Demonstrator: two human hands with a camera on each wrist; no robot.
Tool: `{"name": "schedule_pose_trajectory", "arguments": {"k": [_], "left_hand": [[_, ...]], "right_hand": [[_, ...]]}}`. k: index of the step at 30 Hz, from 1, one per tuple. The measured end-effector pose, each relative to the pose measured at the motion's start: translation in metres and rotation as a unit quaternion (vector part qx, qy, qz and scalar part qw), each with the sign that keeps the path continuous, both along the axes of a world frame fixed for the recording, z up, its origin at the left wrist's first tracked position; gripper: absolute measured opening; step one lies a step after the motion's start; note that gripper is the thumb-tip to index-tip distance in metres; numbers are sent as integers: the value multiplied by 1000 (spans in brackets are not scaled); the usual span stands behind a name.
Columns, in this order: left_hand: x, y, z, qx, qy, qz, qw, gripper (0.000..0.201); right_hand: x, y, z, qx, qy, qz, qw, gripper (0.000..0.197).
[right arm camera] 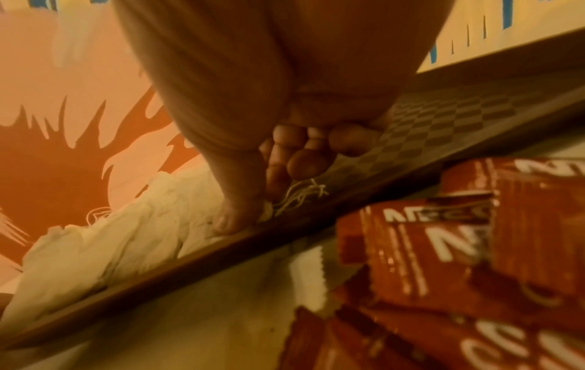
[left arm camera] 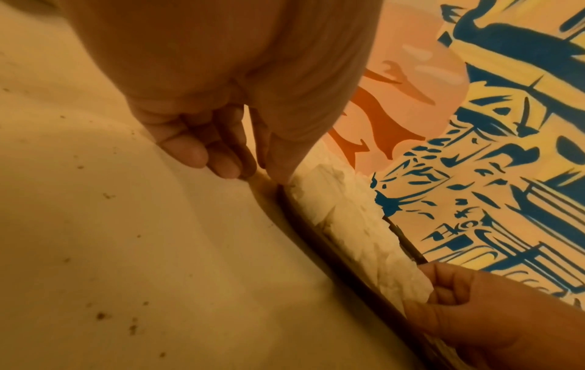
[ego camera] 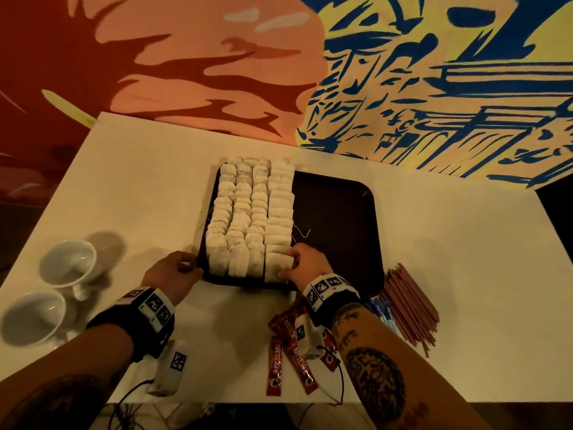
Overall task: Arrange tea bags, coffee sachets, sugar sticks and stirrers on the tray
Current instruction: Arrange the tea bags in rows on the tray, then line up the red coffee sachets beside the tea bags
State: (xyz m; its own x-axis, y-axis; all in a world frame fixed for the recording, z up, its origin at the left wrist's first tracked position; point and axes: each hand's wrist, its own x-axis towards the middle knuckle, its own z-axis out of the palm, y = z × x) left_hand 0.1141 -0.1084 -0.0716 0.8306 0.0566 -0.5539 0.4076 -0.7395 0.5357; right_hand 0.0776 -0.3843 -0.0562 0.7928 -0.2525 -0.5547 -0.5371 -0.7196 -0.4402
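Filling the tray's (ego camera: 341,212) left half, tea bags (ego camera: 248,218) are pinched at the near edge by the right hand (ego camera: 305,262); the tray's near-left corner is gripped by the left hand (ego camera: 173,270).

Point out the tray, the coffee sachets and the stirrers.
tray (ego camera: 335,218), head view, bare dark floor right of the tea bags.
coffee sachets (ego camera: 274,367), head view, middle of one red stick.
stirrers (ego camera: 409,305), head view, middle of the pile.
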Motion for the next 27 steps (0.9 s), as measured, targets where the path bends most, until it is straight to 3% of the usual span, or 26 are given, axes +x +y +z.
{"name": "schedule_pose_trajectory", "arguments": {"k": [6,10,14,16,19,21,27], "left_hand": [[3,0,2,8,7,2,1000,34],[-2,1,4,21,-2,-7,1000,28],[-15,1,6,27,7,21,999,24],[-24,1,6,22,13,38,999,27],[-38,-1,7,5,13,53,998,26],[-47,-4,7,-4,14,63,998,23],[-65,-8,5,-13,-12,82,997,22]], "right_hand": [[1,-4,8,40,-28,-74,996,64],[-23,-16,36,28,-84,-121,989,30],[-79,2,47,30,-12,-78,996,19],[-114,28,39,16,15,-49,999,36],[-153,65,22,-62,48,-13,997,81],[-164,78,7,-117,65,3,991,92],[-165,88,-25,-136,-38,84,986,47]]}}
